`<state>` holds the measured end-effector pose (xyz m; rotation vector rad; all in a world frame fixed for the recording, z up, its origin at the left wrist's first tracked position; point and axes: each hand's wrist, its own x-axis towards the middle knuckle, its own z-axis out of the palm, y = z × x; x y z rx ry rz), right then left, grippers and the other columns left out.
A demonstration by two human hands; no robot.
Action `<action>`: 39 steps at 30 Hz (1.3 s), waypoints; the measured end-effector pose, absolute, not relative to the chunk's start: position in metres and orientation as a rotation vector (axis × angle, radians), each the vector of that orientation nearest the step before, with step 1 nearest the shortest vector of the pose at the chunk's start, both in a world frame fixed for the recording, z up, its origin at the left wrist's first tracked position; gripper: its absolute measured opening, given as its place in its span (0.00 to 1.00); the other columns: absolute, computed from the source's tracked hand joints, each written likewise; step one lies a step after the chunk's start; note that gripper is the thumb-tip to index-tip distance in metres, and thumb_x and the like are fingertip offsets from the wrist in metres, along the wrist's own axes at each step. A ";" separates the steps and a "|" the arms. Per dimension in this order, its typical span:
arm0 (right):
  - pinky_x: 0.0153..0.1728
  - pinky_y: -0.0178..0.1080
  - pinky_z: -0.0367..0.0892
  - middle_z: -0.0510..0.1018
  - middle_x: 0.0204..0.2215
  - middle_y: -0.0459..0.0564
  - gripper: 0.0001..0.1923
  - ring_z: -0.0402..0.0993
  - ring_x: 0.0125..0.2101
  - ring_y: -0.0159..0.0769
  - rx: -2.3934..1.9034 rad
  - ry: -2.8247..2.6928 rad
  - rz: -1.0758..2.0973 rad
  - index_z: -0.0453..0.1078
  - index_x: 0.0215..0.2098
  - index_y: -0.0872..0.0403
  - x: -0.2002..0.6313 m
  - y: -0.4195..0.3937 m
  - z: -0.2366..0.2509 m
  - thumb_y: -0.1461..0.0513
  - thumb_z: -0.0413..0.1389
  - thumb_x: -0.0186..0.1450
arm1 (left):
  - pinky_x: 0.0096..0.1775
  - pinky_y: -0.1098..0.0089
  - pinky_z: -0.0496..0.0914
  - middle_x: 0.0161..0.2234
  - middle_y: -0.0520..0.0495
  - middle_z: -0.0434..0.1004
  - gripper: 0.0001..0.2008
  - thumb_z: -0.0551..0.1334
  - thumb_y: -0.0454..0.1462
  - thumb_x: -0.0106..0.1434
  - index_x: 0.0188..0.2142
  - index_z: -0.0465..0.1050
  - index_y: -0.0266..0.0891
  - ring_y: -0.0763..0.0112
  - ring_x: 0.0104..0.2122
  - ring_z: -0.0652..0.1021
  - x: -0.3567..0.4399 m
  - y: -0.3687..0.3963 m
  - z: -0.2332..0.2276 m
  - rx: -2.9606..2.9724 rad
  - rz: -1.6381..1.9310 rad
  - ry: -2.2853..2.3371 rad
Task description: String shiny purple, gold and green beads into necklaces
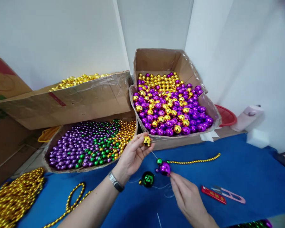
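Between the thumb and fingers of my left hand [134, 153] is a shiny gold ball [147, 141]. Lower and to the right, the fingertips of my right hand [186, 193] pinch at a large purple ball [165, 168]; whether they grip the ball or its cord is hard to make out. A small green bead [159, 161] touches the purple ball, and a thin string rises from it toward my left hand. From there a gold bead strand [194, 161] runs off to the right. A large dark green ball [147, 179] lies on the blue cloth between my hands.
Cardboard boxes hold purple and gold balls [166, 110] and smaller purple, green and gold beads [90, 147]. Gold bead strands [16, 196] pile up at left. Pink-handled snips [232, 194] and a red packet [213, 194] lie at right on the blue cloth [133, 205].
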<state>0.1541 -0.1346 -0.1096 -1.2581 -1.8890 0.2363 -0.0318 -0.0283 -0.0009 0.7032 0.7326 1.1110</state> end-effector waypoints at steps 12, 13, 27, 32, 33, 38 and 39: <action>0.36 0.38 0.73 0.79 0.36 0.56 0.14 0.77 0.35 0.40 -1.325 -1.981 0.144 0.69 0.46 0.57 0.152 -0.136 -0.112 0.67 0.43 0.68 | 0.42 0.66 0.73 0.38 0.46 0.76 0.13 0.64 0.35 0.59 0.44 0.70 0.37 0.64 0.38 0.79 -0.041 -0.043 -0.008 0.700 1.158 0.770; 0.36 0.39 0.73 0.79 0.36 0.56 0.15 0.77 0.35 0.40 -1.339 -1.988 0.139 0.69 0.47 0.57 0.152 -0.136 -0.112 0.67 0.43 0.68 | 0.43 0.66 0.73 0.37 0.46 0.76 0.13 0.64 0.35 0.59 0.44 0.70 0.37 0.65 0.38 0.79 -0.041 -0.044 -0.008 0.708 1.160 0.770; 0.34 0.39 0.72 0.78 0.34 0.56 0.15 0.77 0.34 0.40 -1.354 -2.005 0.106 0.69 0.47 0.58 0.154 -0.139 -0.112 0.67 0.43 0.68 | 0.47 0.64 0.72 0.39 0.45 0.76 0.13 0.63 0.36 0.60 0.45 0.70 0.36 0.65 0.40 0.78 -0.042 -0.048 -0.009 0.714 1.194 0.760; 0.35 0.40 0.72 0.78 0.34 0.57 0.15 0.77 0.35 0.42 -1.390 -2.022 0.041 0.69 0.47 0.58 0.156 -0.139 -0.114 0.67 0.43 0.68 | 0.46 0.64 0.71 0.41 0.45 0.75 0.13 0.63 0.36 0.60 0.45 0.70 0.37 0.64 0.41 0.78 -0.042 -0.052 -0.008 0.786 1.208 0.761; 0.35 0.40 0.72 0.78 0.34 0.57 0.15 0.77 0.35 0.41 -1.388 -2.020 0.044 0.69 0.47 0.58 0.155 -0.138 -0.114 0.67 0.43 0.68 | 0.46 0.64 0.71 0.41 0.45 0.75 0.13 0.63 0.37 0.60 0.45 0.70 0.38 0.63 0.41 0.77 -0.041 -0.054 -0.009 0.794 1.203 0.764; 0.33 0.38 0.71 0.78 0.33 0.54 0.13 0.77 0.32 0.39 -1.357 -1.933 0.127 0.66 0.46 0.56 0.149 -0.136 -0.107 0.66 0.42 0.69 | 0.45 0.65 0.71 0.44 0.43 0.73 0.14 0.65 0.35 0.58 0.45 0.70 0.39 0.63 0.43 0.75 -0.036 -0.065 -0.015 0.870 1.140 0.781; 0.31 0.36 0.70 0.78 0.32 0.53 0.12 0.76 0.31 0.38 -1.365 -1.894 0.169 0.66 0.45 0.56 0.147 -0.136 -0.105 0.65 0.42 0.69 | 0.45 0.64 0.70 0.45 0.43 0.73 0.14 0.65 0.35 0.58 0.45 0.70 0.39 0.63 0.43 0.75 -0.035 -0.068 -0.017 0.879 1.129 0.780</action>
